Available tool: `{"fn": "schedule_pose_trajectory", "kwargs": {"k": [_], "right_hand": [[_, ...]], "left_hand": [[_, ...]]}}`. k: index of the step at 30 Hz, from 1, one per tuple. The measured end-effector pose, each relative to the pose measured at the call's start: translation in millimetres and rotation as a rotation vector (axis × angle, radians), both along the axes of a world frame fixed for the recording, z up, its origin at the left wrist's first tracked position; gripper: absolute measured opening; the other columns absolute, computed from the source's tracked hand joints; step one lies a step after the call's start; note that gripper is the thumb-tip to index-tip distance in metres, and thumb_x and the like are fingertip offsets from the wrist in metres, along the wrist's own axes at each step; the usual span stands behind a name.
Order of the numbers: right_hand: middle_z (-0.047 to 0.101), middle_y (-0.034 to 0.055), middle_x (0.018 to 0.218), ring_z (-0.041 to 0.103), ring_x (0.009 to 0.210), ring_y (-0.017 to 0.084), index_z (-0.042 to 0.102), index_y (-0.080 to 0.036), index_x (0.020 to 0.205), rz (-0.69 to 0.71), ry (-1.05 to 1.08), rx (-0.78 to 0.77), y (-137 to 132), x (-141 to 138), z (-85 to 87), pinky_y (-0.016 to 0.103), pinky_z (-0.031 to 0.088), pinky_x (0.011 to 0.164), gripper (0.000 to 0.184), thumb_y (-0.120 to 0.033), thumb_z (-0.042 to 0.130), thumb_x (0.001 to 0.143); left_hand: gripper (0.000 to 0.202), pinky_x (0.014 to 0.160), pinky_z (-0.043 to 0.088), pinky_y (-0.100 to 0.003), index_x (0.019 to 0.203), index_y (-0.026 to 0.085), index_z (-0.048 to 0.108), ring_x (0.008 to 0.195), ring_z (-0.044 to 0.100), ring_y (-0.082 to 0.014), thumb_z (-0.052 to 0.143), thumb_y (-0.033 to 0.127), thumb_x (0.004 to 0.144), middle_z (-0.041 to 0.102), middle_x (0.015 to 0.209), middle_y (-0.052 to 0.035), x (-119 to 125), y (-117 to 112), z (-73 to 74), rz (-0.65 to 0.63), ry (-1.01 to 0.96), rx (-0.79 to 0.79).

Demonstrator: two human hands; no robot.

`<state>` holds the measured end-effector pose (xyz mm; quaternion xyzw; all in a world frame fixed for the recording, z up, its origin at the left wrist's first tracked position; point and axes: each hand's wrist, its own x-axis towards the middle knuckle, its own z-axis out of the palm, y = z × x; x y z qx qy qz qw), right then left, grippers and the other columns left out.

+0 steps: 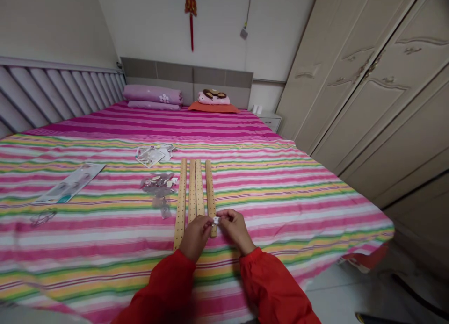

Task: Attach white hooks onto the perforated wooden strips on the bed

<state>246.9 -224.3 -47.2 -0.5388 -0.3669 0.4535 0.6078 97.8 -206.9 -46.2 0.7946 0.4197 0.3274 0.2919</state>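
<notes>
Several long wooden strips with rows of holes (195, 188) lie side by side on the striped bedspread (280, 193), running away from me. My left hand (195, 236) and my right hand (235, 228) meet over the near ends of the strips. Both hands pinch a small white piece (216, 220) between their fingertips, right by the end of the rightmost strip. Both sleeves are red.
Clear plastic bags with small parts (159, 184) and torn packaging (153, 154) lie left of the strips. A flat printed card pack (72, 183) lies further left. Pillows (153, 96) sit at the headboard. A wardrobe (372, 90) stands to the right.
</notes>
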Motion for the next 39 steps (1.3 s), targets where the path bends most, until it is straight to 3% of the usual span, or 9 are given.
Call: {"fn": "schedule_pose_trajectory", "kwargs": {"k": [5,9,18,23,26,29,33,35,39], "right_hand": [[0.067,0.0005,0.064,0.059,0.061,0.015,0.069,-0.017,0.07,-0.012,0.109,0.041,4,-5,-8.4,0.027,0.046,0.06,0.014,-0.02,0.07,0.056],[0.067,0.001,0.061,0.059,0.058,0.015,0.068,-0.017,0.068,-0.115,0.05,0.021,0,-6,-17.8,0.028,0.046,0.058,0.014,-0.024,0.072,0.057],[0.065,0.0005,0.059,0.057,0.056,0.015,0.068,-0.016,0.067,-0.061,0.002,0.027,4,-9,-26.1,0.027,0.046,0.056,0.014,-0.026,0.072,0.058],[0.065,0.0005,0.06,0.056,0.056,0.015,0.07,-0.018,0.071,-0.027,0.081,0.025,-4,-10,-23.4,0.026,0.045,0.052,0.018,-0.03,0.074,0.058],[0.067,0.001,0.063,0.057,0.056,0.014,0.071,-0.017,0.076,0.015,0.156,0.01,-9,-10,-15.0,0.025,0.045,0.052,0.023,-0.033,0.076,0.059],[0.067,0.0008,0.062,0.057,0.054,0.013,0.072,-0.016,0.077,0.028,0.246,0.009,-9,-11,-6.0,0.025,0.045,0.053,0.025,-0.033,0.077,0.059],[0.067,-0.0002,0.059,0.057,0.052,0.012,0.071,-0.016,0.073,0.033,0.323,-0.005,-5,-11,1.2,0.025,0.044,0.052,0.022,-0.028,0.078,0.056],[0.066,-0.0007,0.058,0.056,0.049,0.012,0.07,-0.016,0.071,0.043,0.319,-0.013,-2,-12,2.0,0.024,0.042,0.05,0.02,-0.026,0.078,0.056],[0.063,-0.0015,0.054,0.051,0.047,0.01,0.07,-0.015,0.068,0.028,0.266,-0.011,3,-11,-1.9,0.023,0.038,0.046,0.017,-0.024,0.076,0.054]], "left_hand": [[0.013,0.065,0.044,-0.028,0.077,0.019,0.061,0.07,0.059,-0.0165,0.048,0.019,0.081,0.062,0.073,-0.0036,1,-10,3.3,0.124,0.103,-0.003],[0.011,0.072,0.046,-0.031,0.082,0.019,0.061,0.077,0.06,-0.018,0.05,0.018,0.08,0.064,0.079,-0.0042,0,-12,-0.6,0.158,0.106,0.065],[0.017,0.082,0.048,-0.036,0.093,0.018,0.062,0.09,0.06,-0.0206,0.05,0.018,0.081,0.066,0.091,-0.007,1,-5,-6.9,0.107,0.03,0.209],[0.015,0.07,0.05,-0.032,0.081,0.019,0.066,0.075,0.061,-0.0183,0.052,0.022,0.078,0.066,0.078,-0.0052,4,-4,-4.4,0.114,-0.074,0.07],[0.017,0.063,0.052,-0.03,0.082,0.017,0.067,0.068,0.064,-0.0171,0.056,0.027,0.073,0.068,0.075,-0.0046,8,-5,-3.1,0.187,-0.292,-0.178],[0.027,0.066,0.054,-0.029,0.084,0.015,0.067,0.073,0.067,-0.0185,0.064,0.035,0.066,0.07,0.073,-0.0045,12,-6,-0.2,0.21,-0.514,-0.422],[0.038,0.061,0.054,-0.028,0.085,0.012,0.064,0.07,0.068,-0.0191,0.071,0.039,0.06,0.071,0.074,-0.0071,16,-8,2.6,0.231,-0.63,-0.588],[0.035,0.057,0.054,-0.028,0.084,0.013,0.063,0.068,0.068,-0.0184,0.069,0.039,0.062,0.071,0.073,-0.0069,16,-9,2.5,0.222,-0.594,-0.564],[0.021,0.064,0.055,-0.028,0.087,0.016,0.067,0.072,0.066,-0.0164,0.059,0.029,0.072,0.071,0.079,-0.0052,12,-8,0.4,0.209,-0.383,-0.299]]}}
